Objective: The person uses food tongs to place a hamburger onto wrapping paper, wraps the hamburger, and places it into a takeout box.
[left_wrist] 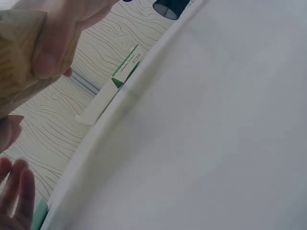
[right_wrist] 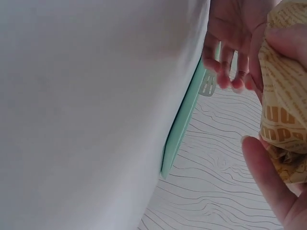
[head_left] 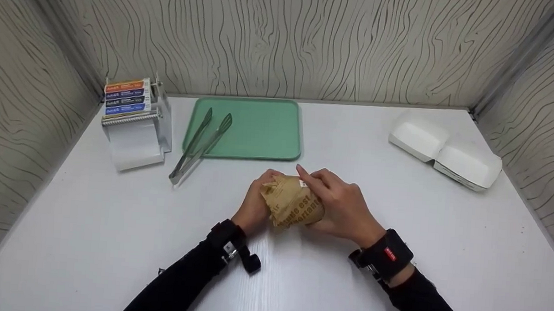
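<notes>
Above the middle of the table, between both hands, is a paper-wrapped bundle in brown, printed wrapping paper. Its contents are hidden; one end shows crumpled folds, and a small white label sits on top. My left hand holds its left side, most fingers hidden behind it in the head view. My right hand grips the right side. In the right wrist view the bundle has a thumb pressed on the paper and gathered folds at its lower end. The left wrist view shows only part of the bundle.
A green tray lies at the back, with metal tongs resting across its left edge. A label dispenser with coloured label rolls stands at the left. An open white clamshell box sits back right. Patterned walls enclose the table.
</notes>
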A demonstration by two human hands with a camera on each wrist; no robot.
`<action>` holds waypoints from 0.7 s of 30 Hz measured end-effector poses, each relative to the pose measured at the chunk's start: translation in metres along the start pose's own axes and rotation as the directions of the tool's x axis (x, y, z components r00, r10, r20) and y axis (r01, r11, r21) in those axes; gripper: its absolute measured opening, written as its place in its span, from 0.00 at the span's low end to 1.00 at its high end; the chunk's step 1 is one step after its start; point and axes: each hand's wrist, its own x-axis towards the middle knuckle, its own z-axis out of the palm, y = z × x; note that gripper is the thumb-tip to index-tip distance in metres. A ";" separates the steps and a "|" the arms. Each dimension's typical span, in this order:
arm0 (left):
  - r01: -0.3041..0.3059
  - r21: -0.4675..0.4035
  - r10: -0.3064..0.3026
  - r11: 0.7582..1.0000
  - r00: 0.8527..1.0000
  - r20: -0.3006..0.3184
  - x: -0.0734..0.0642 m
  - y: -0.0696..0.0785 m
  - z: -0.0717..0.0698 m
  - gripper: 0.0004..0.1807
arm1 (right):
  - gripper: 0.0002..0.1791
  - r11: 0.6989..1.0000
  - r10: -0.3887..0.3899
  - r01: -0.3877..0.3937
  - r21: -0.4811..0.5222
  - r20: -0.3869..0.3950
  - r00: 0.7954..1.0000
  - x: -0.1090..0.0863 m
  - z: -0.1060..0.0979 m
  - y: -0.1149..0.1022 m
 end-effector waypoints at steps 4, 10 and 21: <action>-0.043 0.151 0.037 0.988 0.998 0.042 -0.002 0.001 0.000 0.14 | 0.63 1.000 0.008 -0.008 -0.008 0.004 1.000 0.000 -0.001 0.000; -0.095 0.275 0.068 0.957 0.992 0.105 -0.003 0.002 -0.005 0.17 | 0.63 1.000 0.015 -0.015 0.003 0.027 1.000 0.001 -0.001 -0.002; 0.032 0.121 -0.049 0.992 0.989 0.138 -0.006 0.005 -0.008 0.10 | 0.60 0.999 0.026 -0.026 0.029 0.005 1.000 0.002 0.000 -0.001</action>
